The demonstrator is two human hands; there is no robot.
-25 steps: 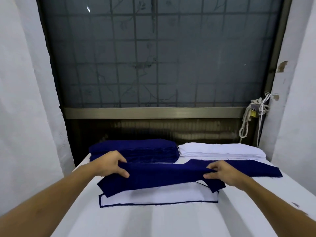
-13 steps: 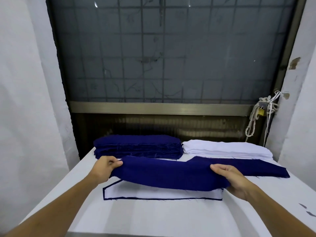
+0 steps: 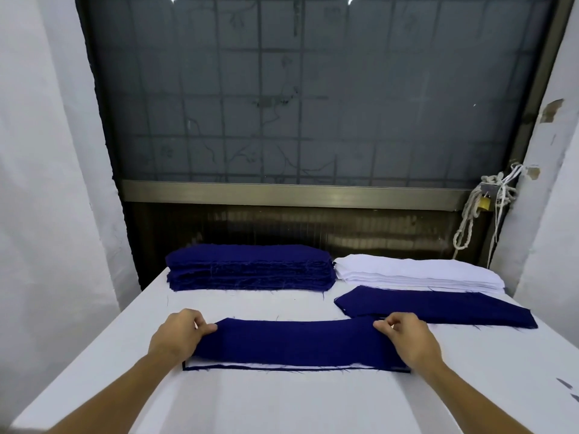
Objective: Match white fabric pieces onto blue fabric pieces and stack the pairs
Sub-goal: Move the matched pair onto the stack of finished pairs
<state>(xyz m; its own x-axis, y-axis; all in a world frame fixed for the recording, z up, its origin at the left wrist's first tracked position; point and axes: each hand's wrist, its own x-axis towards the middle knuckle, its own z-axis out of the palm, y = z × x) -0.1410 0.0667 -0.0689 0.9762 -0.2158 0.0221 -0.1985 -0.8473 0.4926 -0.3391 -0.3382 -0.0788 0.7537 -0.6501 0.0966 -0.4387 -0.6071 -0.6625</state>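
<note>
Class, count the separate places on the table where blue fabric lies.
3: the blue stack far left, a single blue piece near the white stack, and one held between both hands. Layers underneath are hidden.

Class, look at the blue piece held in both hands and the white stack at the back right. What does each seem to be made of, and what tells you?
Blue piece: looks like matte woven cloth; loose threads fray from its edges and it sags softly between the left hand and right hand.
White stack: seems thinner, smooth cloth, lying in fine flat layers. The fibre cannot be told.
</note>
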